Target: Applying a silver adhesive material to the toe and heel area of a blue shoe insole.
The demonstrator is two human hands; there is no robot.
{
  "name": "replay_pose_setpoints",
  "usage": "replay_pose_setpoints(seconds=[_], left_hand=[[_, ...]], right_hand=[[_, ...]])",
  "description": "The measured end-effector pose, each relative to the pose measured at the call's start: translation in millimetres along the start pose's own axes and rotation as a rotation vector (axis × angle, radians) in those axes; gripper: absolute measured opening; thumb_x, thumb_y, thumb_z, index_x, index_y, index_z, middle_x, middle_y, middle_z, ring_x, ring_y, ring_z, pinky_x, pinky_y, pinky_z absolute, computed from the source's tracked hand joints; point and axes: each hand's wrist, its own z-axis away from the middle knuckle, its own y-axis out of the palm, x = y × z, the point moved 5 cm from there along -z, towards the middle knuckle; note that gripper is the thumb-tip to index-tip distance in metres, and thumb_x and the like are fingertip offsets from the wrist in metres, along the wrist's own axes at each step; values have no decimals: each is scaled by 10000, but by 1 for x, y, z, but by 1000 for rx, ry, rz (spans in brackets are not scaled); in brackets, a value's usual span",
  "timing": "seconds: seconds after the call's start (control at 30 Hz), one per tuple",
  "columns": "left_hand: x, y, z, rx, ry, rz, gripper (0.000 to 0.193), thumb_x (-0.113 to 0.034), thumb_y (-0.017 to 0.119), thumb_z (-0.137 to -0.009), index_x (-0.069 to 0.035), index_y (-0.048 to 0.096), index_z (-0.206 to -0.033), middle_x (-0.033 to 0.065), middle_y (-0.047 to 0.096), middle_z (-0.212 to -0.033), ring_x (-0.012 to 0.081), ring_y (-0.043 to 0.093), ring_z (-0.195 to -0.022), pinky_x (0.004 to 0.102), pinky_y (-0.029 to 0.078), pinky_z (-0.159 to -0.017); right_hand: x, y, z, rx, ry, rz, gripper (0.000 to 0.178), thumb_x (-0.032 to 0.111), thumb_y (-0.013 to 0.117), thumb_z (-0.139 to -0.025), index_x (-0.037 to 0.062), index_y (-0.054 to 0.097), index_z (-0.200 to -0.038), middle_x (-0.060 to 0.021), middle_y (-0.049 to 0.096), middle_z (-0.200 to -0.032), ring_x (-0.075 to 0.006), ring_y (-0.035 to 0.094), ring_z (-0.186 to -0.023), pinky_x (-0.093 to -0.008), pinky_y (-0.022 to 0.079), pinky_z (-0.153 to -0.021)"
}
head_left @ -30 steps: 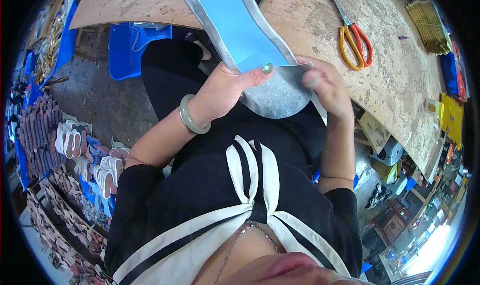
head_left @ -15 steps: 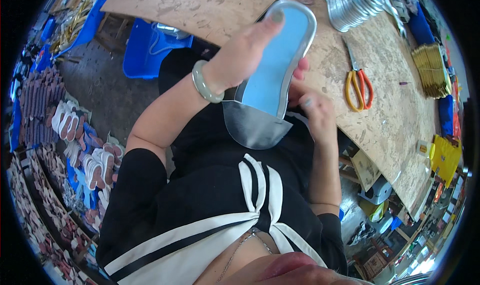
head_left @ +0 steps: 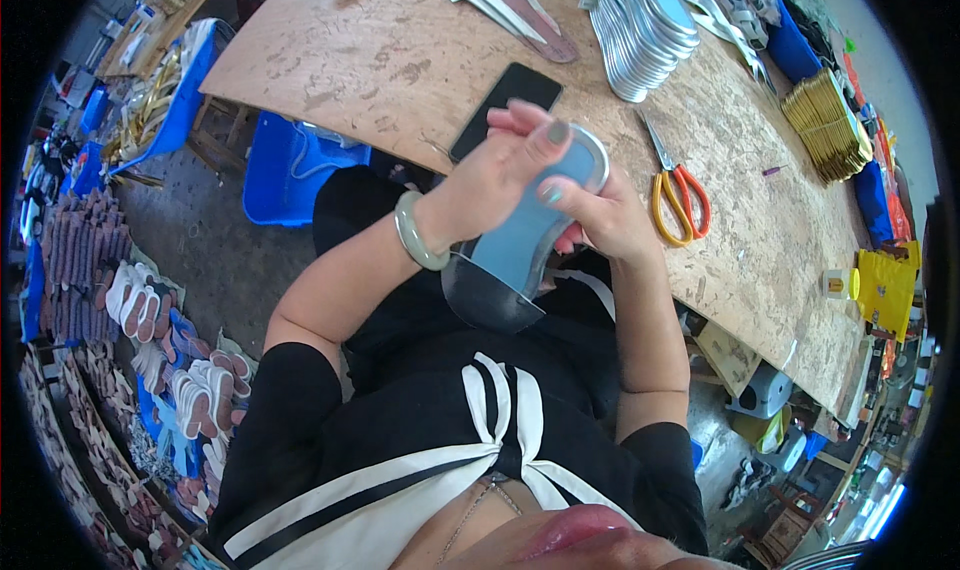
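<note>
Both my hands hold a shoe sole over my lap at the table's edge. Its face is light blue, its rim silver, and a dark shiny piece covers the end nearest me. My left hand is closed along the sole's left side, thumb near the far end; some of its fingers are hidden. From the right, my right hand grips the sole, thumb lying on the blue face and fingertips showing below its edge. A black phone lies on the table just beyond my left hand.
Scissors with orange and yellow handles lie right of my hands on the wooden table. A stack of silver-rimmed soles, gold pieces and strapped brown soles sit farther back. A blue bin stands left.
My right hand has come up onto the sole, its thumb now on the blue face. The sole has tilted and looks shorter. The view has shifted, and the phone now shows.
</note>
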Motion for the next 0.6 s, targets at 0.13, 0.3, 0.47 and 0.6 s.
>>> replay_pose_setpoints(seconds=[0.13,0.3,0.47,0.6], left_hand=[[-22,4,11,120,89,4,495,-450,451,-951,23,581,-1015,113,647,-860,180,651,-765,271,525,-686],[-85,7,51,-132,561,-849,624,-522,351,-956,35,559,-1145,166,554,-1204,231,540,-1116,314,408,-926],[-29,13,55,46,-98,384,784,-643,274,-904,5,401,-1326,139,582,-1175,229,586,-1067,344,458,-920],[-19,2,28,36,-273,798,614,-526,305,-962,-34,427,-1308,137,586,-1167,243,599,-1028,369,473,-908]], right_hand=[[27,4,5,-32,224,-56,640,448,490,-901,-58,454,-1291,-216,507,-1292,-270,554,-1103,-380,426,-946],[86,-37,47,-528,-401,-151,773,547,519,-872,27,289,-1396,-278,516,-1234,-443,532,-1117,-459,460,-908],[104,18,46,90,-660,595,495,402,642,-764,177,582,-1200,-153,529,-1264,-363,543,-1131,-466,459,-930],[56,66,40,249,-694,987,308,135,642,-729,176,641,-1035,-134,573,-1191,-336,538,-1121,-418,438,-916]])
